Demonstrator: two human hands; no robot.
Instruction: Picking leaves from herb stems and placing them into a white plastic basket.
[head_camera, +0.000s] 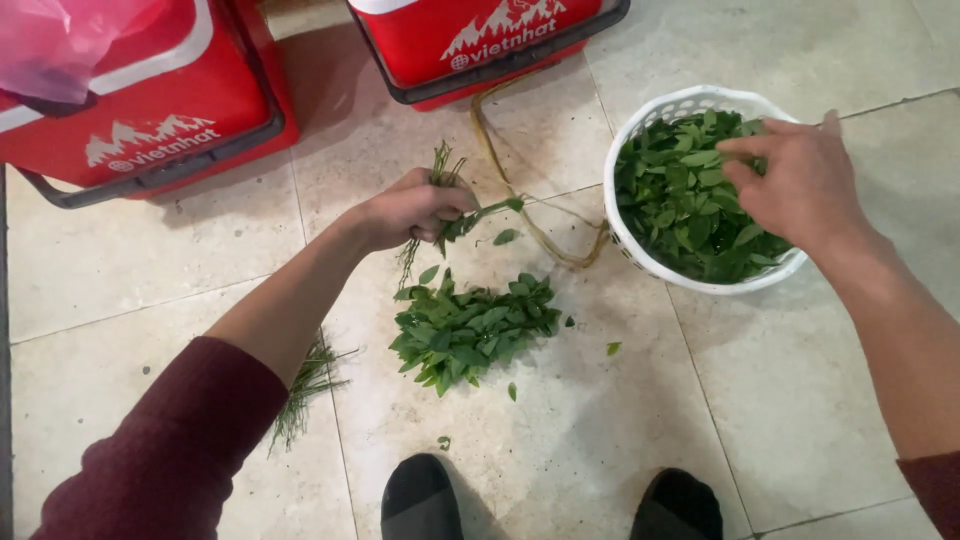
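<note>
Left hand (412, 208) at centre frame, fist closed around a bundle of thin green stems (440, 170), one leafy sprig poking out toward the right; right hand (800, 180) at upper right, fingers pinched together over a few leaves, hovering just above the round white perforated plastic basket (640, 120) heaped with loose green leaves (685, 205). Below the left fist, a small pile of stripped green leaves (470, 325) on the pale stone floor tiles (130, 270), with single leaves scattered around it. Further lower left, partly hidden by the dark red sleeve (170, 440), a bunch of bare stalks (305, 385) on the floor. Two red plastic cool boxes (150, 110) along the top edge; two dark shoe tips (420, 495) at the bottom. Likely risks: pinched leaves dropping outside the basket rim if released too early, and floor grit carried in with the pile of leaves; possibly also stems slipping from a loosened fist.
</note>
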